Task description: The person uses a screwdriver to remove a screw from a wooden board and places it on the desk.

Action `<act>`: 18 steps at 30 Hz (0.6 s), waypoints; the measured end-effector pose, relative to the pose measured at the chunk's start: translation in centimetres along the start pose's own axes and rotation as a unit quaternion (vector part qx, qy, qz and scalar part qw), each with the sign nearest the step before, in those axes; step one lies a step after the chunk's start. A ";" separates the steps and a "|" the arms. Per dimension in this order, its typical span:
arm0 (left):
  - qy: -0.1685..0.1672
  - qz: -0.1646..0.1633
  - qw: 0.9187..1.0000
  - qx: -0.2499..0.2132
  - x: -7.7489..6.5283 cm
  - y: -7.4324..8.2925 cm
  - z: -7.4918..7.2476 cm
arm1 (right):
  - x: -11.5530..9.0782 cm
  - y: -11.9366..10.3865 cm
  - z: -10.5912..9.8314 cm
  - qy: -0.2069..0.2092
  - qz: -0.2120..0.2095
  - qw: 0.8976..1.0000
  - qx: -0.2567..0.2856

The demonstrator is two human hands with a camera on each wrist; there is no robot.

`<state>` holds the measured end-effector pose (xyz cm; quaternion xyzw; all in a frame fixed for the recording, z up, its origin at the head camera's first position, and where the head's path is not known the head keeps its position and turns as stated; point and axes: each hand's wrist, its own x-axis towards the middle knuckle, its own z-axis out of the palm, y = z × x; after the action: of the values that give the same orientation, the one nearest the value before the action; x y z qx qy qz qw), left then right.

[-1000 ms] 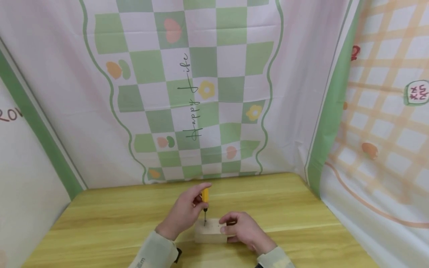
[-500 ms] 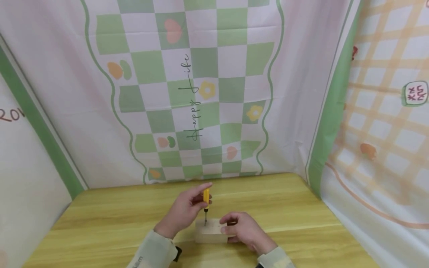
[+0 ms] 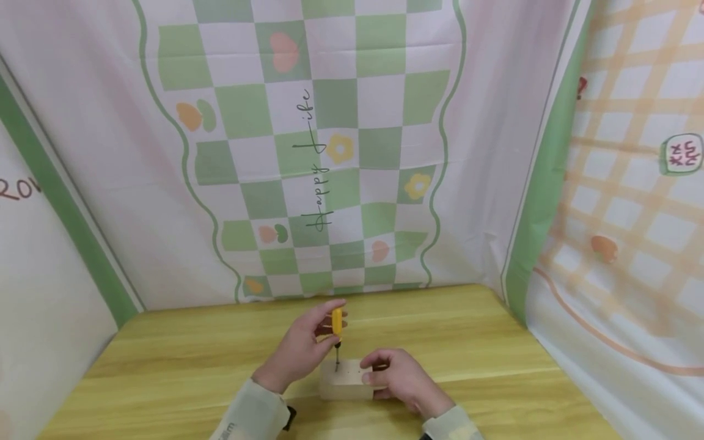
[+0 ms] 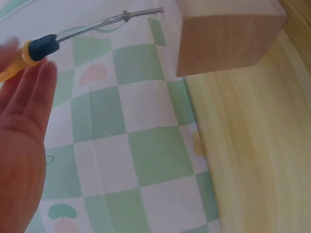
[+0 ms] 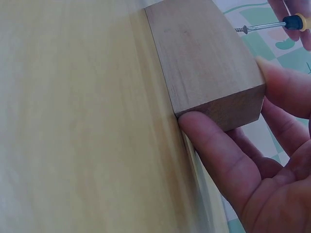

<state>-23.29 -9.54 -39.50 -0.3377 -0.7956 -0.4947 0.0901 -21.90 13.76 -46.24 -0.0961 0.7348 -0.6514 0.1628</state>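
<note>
My left hand holds a screwdriver by its yellow handle, thumb in front and a forefinger reaching over the top end. The tool stands upright, its steel shaft pointing down from a black collar. At its tip a screw with visible threads stands at the upper face of a pale wooden block, near the block's left end. My right hand grips the block's right end; in the right wrist view its thumb and fingers press the end and edges. Small dark dots mark the top face between screw and right fingers.
The block rests on a yellow wood-grain table. Behind the table hangs a green-and-white checked cloth, with an orange-checked cloth at the right and a white panel at the left.
The screwdriver handle has swayed slightly and the left fingers have shifted around it. The block and the right hand have stayed in place.
</note>
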 end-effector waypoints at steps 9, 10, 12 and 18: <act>0.029 0.003 0.999 0.028 -0.1 0.0 0.4 | 0.0 0.0 -0.1 -0.002 0.002 1.000 0.000; 0.030 0.007 0.999 0.034 0.0 0.0 0.4 | 0.0 0.0 -0.1 -0.002 0.001 1.000 0.000; 0.027 0.004 0.999 0.030 0.0 0.0 0.4 | 0.0 -0.1 -0.1 -0.003 0.000 1.000 0.001; -0.003 -0.029 0.999 -0.042 0.1 0.2 -0.1 | 0.0 -0.1 0.0 -0.004 0.001 1.000 0.006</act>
<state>-23.25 -9.50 -39.25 -0.3199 -0.7838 -0.5290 0.0591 -21.90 13.79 -46.13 -0.0968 0.7302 -0.6554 0.1669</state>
